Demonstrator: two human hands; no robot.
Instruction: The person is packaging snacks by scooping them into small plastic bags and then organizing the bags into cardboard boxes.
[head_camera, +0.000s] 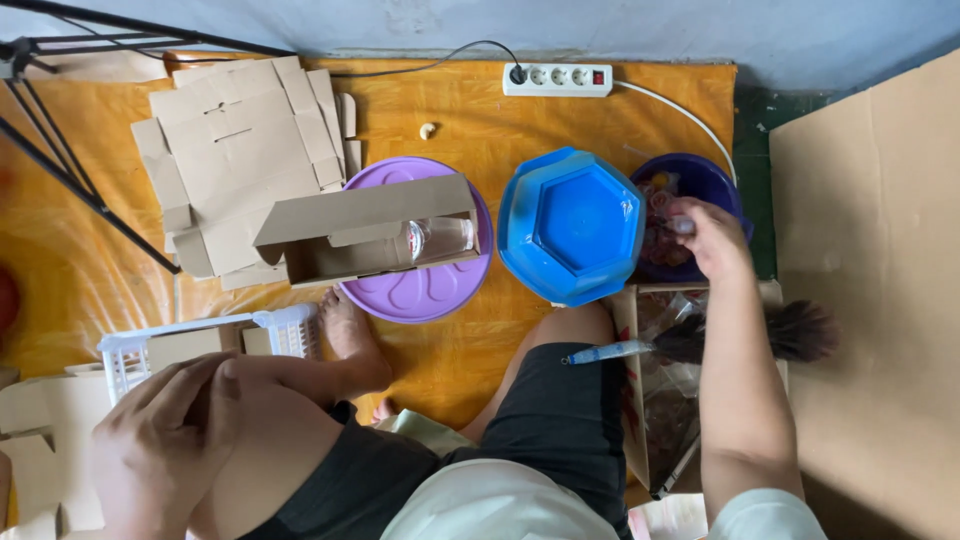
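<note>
The right hand (712, 238) pinches 1 small item over the dark purple plastic bowl (712, 178), far right. The left hand (165, 440) rests spread on the near-left knee (270, 420).

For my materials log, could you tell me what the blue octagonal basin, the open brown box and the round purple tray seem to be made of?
The blue octagonal basin looks like moulded plastic, glossy, with highlights along its rim. The open brown box looks like matte cardboard, with folded flaps and creases. The round purple tray appears to be plastic with a soft sheen and an embossed petal pattern.
</note>
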